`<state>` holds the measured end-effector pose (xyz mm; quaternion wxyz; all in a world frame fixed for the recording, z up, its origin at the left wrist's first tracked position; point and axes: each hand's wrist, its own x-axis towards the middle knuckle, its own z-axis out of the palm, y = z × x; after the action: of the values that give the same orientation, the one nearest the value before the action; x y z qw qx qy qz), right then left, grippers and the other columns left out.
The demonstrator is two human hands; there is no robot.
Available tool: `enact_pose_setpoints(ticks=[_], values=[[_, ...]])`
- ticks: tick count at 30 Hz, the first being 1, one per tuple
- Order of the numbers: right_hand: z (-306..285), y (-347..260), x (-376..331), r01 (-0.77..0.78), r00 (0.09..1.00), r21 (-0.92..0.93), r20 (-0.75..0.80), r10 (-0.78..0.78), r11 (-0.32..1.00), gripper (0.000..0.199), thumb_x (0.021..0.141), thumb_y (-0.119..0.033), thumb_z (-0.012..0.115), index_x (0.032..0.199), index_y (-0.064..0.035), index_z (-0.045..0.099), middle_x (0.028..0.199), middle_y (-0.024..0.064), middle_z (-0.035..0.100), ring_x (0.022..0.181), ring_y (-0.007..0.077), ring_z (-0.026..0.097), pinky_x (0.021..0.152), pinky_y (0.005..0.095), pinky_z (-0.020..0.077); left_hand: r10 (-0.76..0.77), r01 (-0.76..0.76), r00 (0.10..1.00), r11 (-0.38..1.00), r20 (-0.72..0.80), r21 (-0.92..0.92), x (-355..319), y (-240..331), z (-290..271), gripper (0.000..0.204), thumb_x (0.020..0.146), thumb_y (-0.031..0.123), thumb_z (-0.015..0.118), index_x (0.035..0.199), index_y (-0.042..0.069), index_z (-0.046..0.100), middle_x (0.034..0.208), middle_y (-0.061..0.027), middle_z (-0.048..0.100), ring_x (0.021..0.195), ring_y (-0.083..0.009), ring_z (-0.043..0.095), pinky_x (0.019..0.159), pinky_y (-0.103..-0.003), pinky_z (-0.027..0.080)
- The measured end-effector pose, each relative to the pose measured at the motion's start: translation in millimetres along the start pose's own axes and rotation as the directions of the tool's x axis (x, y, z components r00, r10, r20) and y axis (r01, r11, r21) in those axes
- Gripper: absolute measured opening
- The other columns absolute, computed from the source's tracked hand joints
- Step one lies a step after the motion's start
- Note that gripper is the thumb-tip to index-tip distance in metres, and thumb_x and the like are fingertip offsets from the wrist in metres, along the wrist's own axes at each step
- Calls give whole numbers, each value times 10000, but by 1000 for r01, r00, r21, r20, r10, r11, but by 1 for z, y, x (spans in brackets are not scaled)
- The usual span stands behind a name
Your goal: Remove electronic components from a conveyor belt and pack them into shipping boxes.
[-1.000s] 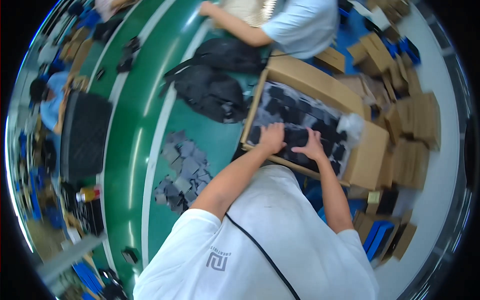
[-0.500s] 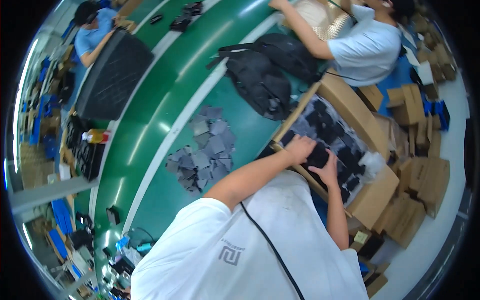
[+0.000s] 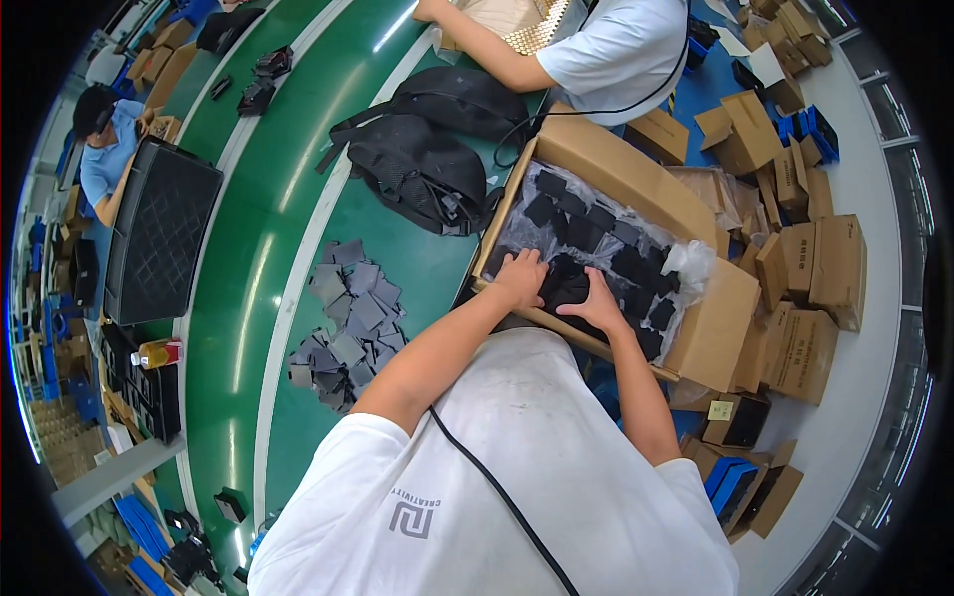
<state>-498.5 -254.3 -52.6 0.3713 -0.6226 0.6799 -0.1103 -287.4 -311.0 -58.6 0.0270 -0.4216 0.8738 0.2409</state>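
The black pieces (image 3: 566, 283) lie in the open box (image 3: 626, 169). The left hand (image 3: 520, 280) and right hand (image 3: 599, 303) flank some of them, fingers curved, presumably to keep them together; whether either grips cannot be determined. The plastic liner (image 3: 689, 263) likely contains loose pieces. Grey pieces (image 3: 363, 313) lie heaped on the surface (image 3: 429, 283), probably for easy access.

Co-worker (image 3: 618, 62) cropped at top, carton (image 3: 711, 333) partly hidden
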Motion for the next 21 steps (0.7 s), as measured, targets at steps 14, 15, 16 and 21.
enact_pose_setpoints(ticks=[14, 15, 16, 21], values=[[-4, -11, -18, 116, 989, -34, -94, -118, 993, 919, 626, -319, 854, 1338, 33, 392, 1268, 190, 483, 1102, 381, 543, 951, 406, 450, -6, 6, 997, 1000, -82, 8, -8, 4, -1, 550, 664, 262, 794, 1128, 53, 584, 1219, -157, 451, 1083, -331, 470, 829, -433, 434], [-4, -12, -19, 130, 986, -35, -100, -133, 991, 903, 634, -307, 851, 1336, 30, 394, 1265, 189, 485, 1095, 380, 547, 945, 405, 454, -10, 9, 997, 1000, -80, -5, -8, 5, -1, 552, 665, 254, 793, 1132, 50, 580, 1235, -159, 444, 1095, -331, 467, 829, -430, 434], [-3, -13, -20, 131, 986, -34, -98, -134, 991, 903, 634, -307, 851, 1336, 30, 394, 1265, 189, 485, 1095, 380, 547, 945, 405, 454, -11, 11, 997, 1000, -79, -5, -8, 5, -1, 552, 665, 254, 793, 1132, 50, 580, 1235, -159, 444, 1095, -331, 467, 829, -430, 434], [4, -14, -33, 198, 965, -9, -175, -196, 980, 820, 666, -233, 831, 1322, 17, 406, 1254, 177, 493, 1074, 374, 556, 929, 401, 463, -9, 10, 995, 1000, -100, 3, -12, 10, 4, 581, 667, 213, 788, 1164, 51, 534, 1259, -162, 417, 1103, -335, 452, 819, -434, 442]])
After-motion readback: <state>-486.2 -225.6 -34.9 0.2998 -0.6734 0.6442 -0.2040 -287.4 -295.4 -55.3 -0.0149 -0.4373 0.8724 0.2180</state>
